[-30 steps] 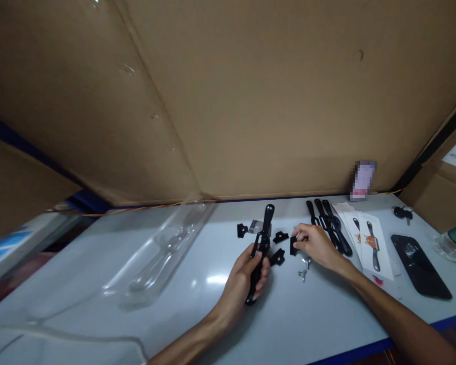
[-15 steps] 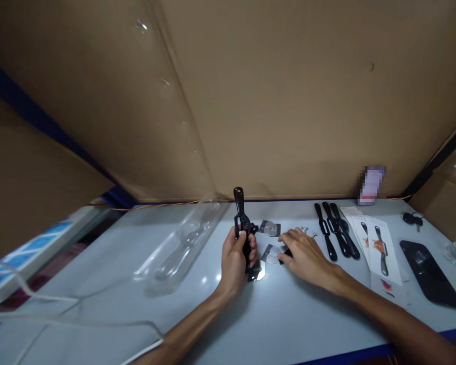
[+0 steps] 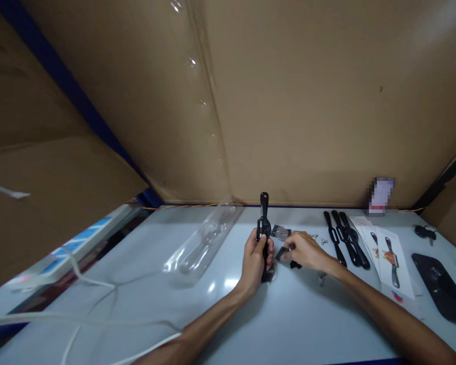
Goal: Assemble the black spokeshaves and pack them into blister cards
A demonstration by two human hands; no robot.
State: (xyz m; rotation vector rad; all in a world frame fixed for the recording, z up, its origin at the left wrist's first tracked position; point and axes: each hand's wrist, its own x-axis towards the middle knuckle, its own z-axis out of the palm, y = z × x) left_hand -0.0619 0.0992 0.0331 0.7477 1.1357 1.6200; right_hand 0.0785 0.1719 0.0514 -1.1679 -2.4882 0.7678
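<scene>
My left hand (image 3: pixel 257 261) is wrapped round the lower handle of a black spokeshave (image 3: pixel 264 219), which stands upright with its upper handle pointing to the back wall. Below that hand, a flat metal blade (image 3: pixel 269 274) lies partly hidden. My right hand (image 3: pixel 302 249) is closed, thumb and fingertips pinching at the edge of another flat blade (image 3: pixel 281 253). Just under the right hand is a small black part (image 3: pixel 295 264). A third blade (image 3: pixel 280 232) lies behind, between the two hands. Small silver screws (image 3: pixel 324 241) are scattered beyond the right wrist, and one more lies beneath the forearm.
Several black spokeshave bodies (image 3: pixel 344 239) lie right of my hands, beside printed cards (image 3: pixel 393 263) and a dark phone (image 3: pixel 441 289). Keys (image 3: pixel 424 232) sit at the back right. Clear plastic packaging (image 3: pixel 203 248) lies left, near a power strip (image 3: pixel 72 248) and white cables (image 3: pixel 95 284).
The view has shifted, so things appear further right. My right hand has drawn its fingers into a pinch at the blade; the small black part, formerly at its fingertips, is below the hand.
</scene>
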